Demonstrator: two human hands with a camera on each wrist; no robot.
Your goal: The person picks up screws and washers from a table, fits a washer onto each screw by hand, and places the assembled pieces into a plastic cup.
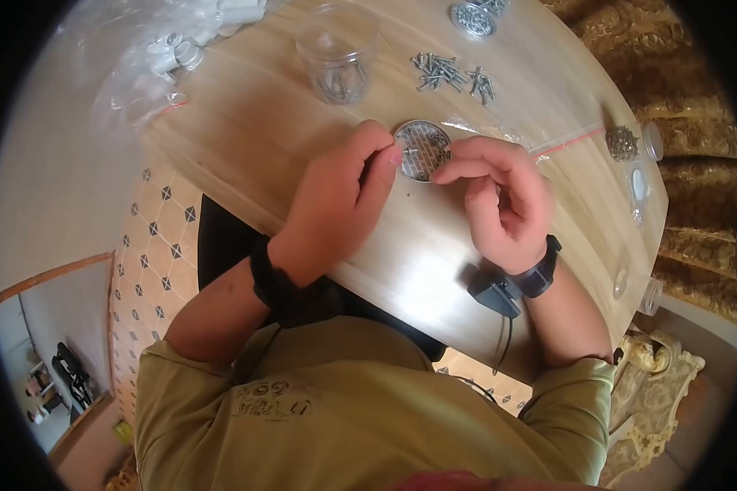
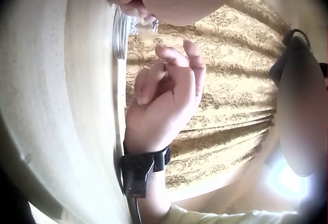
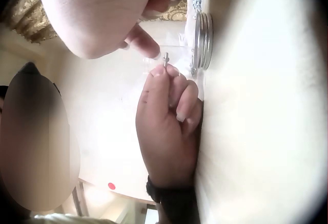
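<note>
A clear jar (image 1: 326,54) holds screws (image 1: 341,81); a tin (image 1: 421,168), small pieces (image 1: 439,141).

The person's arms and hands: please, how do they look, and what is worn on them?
The left hand and right hand are ungloved. A black band circles the left wrist; the right wears a black strap with a boxy device and thin dark cable. Loose olive-coloured sleeves end near the elbows.
</note>
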